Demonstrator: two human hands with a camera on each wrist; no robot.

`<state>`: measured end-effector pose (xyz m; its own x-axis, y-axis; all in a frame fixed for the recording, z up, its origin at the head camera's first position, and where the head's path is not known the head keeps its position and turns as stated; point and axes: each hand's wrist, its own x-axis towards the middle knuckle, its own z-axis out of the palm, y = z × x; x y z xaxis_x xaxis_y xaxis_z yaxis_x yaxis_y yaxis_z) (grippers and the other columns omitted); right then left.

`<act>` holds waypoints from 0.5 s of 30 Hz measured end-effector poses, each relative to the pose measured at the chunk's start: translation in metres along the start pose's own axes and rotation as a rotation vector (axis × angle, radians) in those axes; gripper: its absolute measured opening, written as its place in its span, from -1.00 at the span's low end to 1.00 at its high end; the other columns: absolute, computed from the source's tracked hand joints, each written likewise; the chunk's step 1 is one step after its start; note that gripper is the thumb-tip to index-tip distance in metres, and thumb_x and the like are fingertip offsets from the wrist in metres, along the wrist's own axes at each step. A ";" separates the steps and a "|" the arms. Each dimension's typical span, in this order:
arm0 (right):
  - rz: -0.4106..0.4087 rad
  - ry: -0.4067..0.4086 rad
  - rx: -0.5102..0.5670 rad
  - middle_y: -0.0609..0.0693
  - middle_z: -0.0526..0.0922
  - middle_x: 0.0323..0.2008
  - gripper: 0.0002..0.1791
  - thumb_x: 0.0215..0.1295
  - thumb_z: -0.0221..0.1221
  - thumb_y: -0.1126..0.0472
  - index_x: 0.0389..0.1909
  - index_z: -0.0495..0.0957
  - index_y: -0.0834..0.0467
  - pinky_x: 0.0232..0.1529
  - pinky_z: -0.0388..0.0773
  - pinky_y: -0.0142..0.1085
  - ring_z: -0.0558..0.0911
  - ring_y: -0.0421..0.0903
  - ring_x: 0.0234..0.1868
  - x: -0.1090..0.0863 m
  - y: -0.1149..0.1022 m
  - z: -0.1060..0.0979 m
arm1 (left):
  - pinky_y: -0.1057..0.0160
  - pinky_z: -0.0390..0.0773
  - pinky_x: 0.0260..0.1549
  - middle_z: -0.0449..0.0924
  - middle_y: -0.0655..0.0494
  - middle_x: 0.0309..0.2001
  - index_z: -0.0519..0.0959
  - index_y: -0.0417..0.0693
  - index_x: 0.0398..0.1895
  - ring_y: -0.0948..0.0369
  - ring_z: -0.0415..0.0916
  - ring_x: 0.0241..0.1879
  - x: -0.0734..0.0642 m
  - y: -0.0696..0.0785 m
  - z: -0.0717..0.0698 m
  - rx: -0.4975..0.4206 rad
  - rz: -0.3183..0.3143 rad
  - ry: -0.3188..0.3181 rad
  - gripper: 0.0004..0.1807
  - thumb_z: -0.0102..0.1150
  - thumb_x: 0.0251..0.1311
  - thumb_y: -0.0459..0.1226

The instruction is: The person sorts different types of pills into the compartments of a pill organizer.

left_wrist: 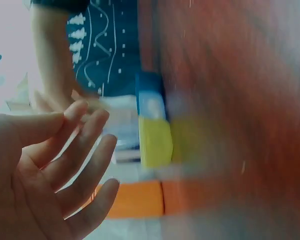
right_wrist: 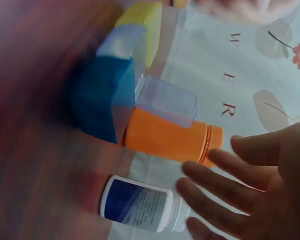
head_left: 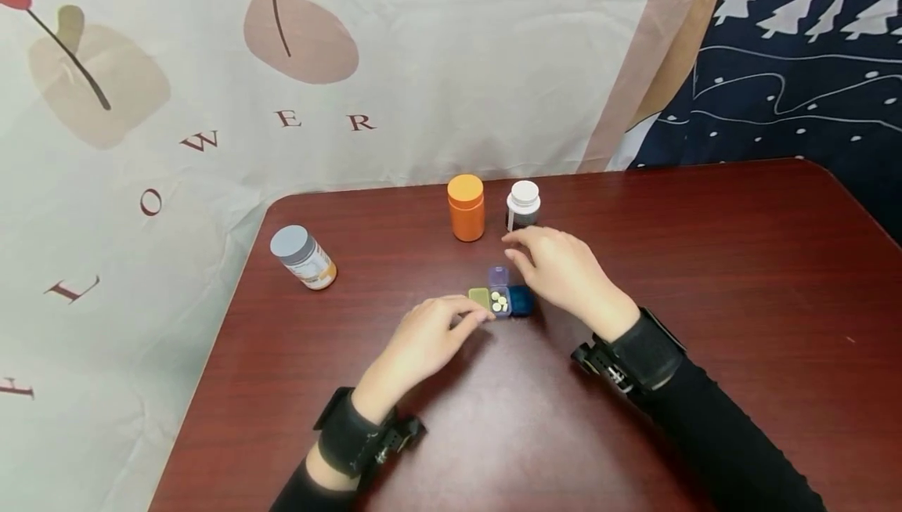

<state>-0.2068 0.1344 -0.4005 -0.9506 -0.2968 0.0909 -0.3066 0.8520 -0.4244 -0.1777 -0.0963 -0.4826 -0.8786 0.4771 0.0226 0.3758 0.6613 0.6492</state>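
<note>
Fingers (left_wrist: 87,175) on the left hand (head_left: 421,338) are loosely bent and grip nothing visible, beside the pill box (head_left: 521,301); the right hand's (head_left: 564,271) spread loosely near the white-capped bottle (head_left: 524,203). The box, middle lid (head_left: 498,275) up, tablets (head_left: 496,308) inside, sits on the counter (head_left: 564,434).

From above, your head camera faces forward and down at the table (head_left: 740,277); your wrist cameras (head_left: 400,434), low, near and turned sideways, both face the pill box (right_wrist: 102,95).

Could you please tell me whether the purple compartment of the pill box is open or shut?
The purple compartment is open: its lid is swung back, and pale tablets show inside.
</note>
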 end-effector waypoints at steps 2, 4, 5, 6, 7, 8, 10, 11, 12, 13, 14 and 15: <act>0.001 -0.031 -0.013 0.20 0.81 0.22 -0.65 0.68 0.19 0.19 0.31 0.71 0.21 0.19 0.72 0.17 0.79 0.17 0.18 -0.009 0.001 0.001 | -0.01 0.74 0.20 0.83 0.42 0.10 0.83 0.39 0.12 0.30 0.78 0.14 0.002 -0.007 -0.002 0.020 -0.043 0.024 -0.70 0.14 0.66 0.12; -0.002 -0.056 -0.025 0.19 0.80 0.23 -0.64 0.69 0.18 0.20 0.33 0.70 0.21 0.23 0.72 0.18 0.79 0.17 0.21 -0.016 0.000 0.003 | -0.06 0.71 0.25 0.81 0.37 0.18 0.80 0.37 0.20 0.23 0.76 0.22 0.005 -0.011 -0.005 0.047 -0.076 0.035 -0.70 0.18 0.65 0.10; -0.006 -0.069 -0.029 0.19 0.80 0.24 -0.64 0.69 0.18 0.21 0.34 0.69 0.21 0.24 0.71 0.18 0.78 0.18 0.23 -0.020 0.000 0.003 | -0.10 0.71 0.25 0.80 0.32 0.22 0.78 0.33 0.24 0.18 0.75 0.25 0.006 -0.012 -0.006 0.065 -0.081 0.035 -0.68 0.21 0.63 0.10; -0.010 -0.080 -0.031 0.19 0.79 0.25 -0.64 0.69 0.18 0.21 0.35 0.69 0.21 0.25 0.71 0.18 0.78 0.18 0.24 -0.022 0.000 0.004 | -0.13 0.68 0.28 0.77 0.28 0.28 0.74 0.30 0.31 0.14 0.72 0.30 0.007 -0.010 -0.008 0.080 -0.097 0.018 -0.65 0.24 0.61 0.08; -0.014 -0.089 -0.027 0.19 0.79 0.26 -0.63 0.68 0.19 0.22 0.36 0.68 0.22 0.25 0.71 0.18 0.78 0.18 0.24 -0.025 0.000 0.006 | -0.17 0.66 0.31 0.74 0.23 0.34 0.70 0.27 0.37 0.10 0.68 0.35 0.009 -0.009 -0.010 0.106 -0.103 -0.004 -0.60 0.28 0.59 0.07; -0.016 -0.100 -0.022 0.20 0.78 0.27 -0.62 0.67 0.20 0.23 0.38 0.66 0.22 0.26 0.71 0.18 0.78 0.18 0.25 -0.027 0.001 0.008 | -0.19 0.64 0.33 0.69 0.18 0.40 0.64 0.24 0.44 0.06 0.64 0.40 0.011 -0.009 -0.010 0.130 -0.108 -0.027 -0.52 0.33 0.55 0.07; -0.033 -0.110 -0.005 0.20 0.76 0.30 -0.58 0.66 0.22 0.22 0.43 0.62 0.21 0.26 0.71 0.18 0.77 0.18 0.27 -0.029 0.005 0.015 | -0.21 0.63 0.35 0.62 0.13 0.48 0.53 0.19 0.55 0.04 0.58 0.45 0.016 -0.013 -0.006 0.191 -0.101 -0.058 -0.32 0.45 0.44 0.09; -0.052 -0.096 -0.012 0.20 0.76 0.31 -0.56 0.65 0.24 0.21 0.45 0.60 0.21 0.24 0.72 0.16 0.77 0.18 0.26 -0.027 0.013 0.025 | -0.23 0.62 0.37 0.57 0.10 0.52 0.48 0.16 0.60 0.02 0.53 0.49 0.020 -0.012 -0.006 0.216 -0.106 -0.083 -0.23 0.50 0.40 0.08; -0.065 -0.094 -0.002 0.21 0.74 0.32 -0.53 0.64 0.25 0.21 0.48 0.57 0.20 0.25 0.71 0.16 0.76 0.18 0.27 -0.027 0.018 0.031 | -0.25 0.60 0.41 0.53 0.08 0.56 0.43 0.13 0.64 0.01 0.50 0.52 0.023 -0.011 -0.004 0.236 -0.113 -0.107 -0.15 0.54 0.36 0.07; -0.078 -0.091 0.010 0.21 0.73 0.34 -0.50 0.63 0.26 0.21 0.51 0.55 0.19 0.25 0.70 0.17 0.76 0.19 0.28 -0.027 0.025 0.038 | -0.24 0.59 0.42 0.51 0.08 0.57 0.39 0.12 0.66 0.00 0.48 0.54 0.027 -0.011 -0.002 0.256 -0.111 -0.117 -0.10 0.57 0.32 0.06; -0.095 -0.088 0.015 0.20 0.71 0.36 -0.47 0.63 0.27 0.21 0.54 0.52 0.17 0.26 0.70 0.16 0.75 0.18 0.29 -0.025 0.034 0.048 | -0.23 0.59 0.42 0.50 0.07 0.58 0.38 0.10 0.66 0.00 0.48 0.54 0.029 -0.010 0.000 0.270 -0.109 -0.120 -0.07 0.60 0.30 0.05; -0.113 -0.075 0.025 0.18 0.71 0.37 -0.44 0.62 0.28 0.19 0.56 0.50 0.14 0.27 0.70 0.14 0.75 0.16 0.29 -0.024 0.042 0.056 | -0.23 0.60 0.40 0.51 0.06 0.57 0.38 0.08 0.66 0.00 0.49 0.53 0.032 -0.007 0.000 0.294 -0.112 -0.126 -0.07 0.61 0.29 0.02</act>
<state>-0.1942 0.1532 -0.4714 -0.9037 -0.4221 0.0724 -0.4091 0.8008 -0.4374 -0.2078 -0.0853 -0.4864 -0.8826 0.4479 -0.1424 0.3642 0.8433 0.3951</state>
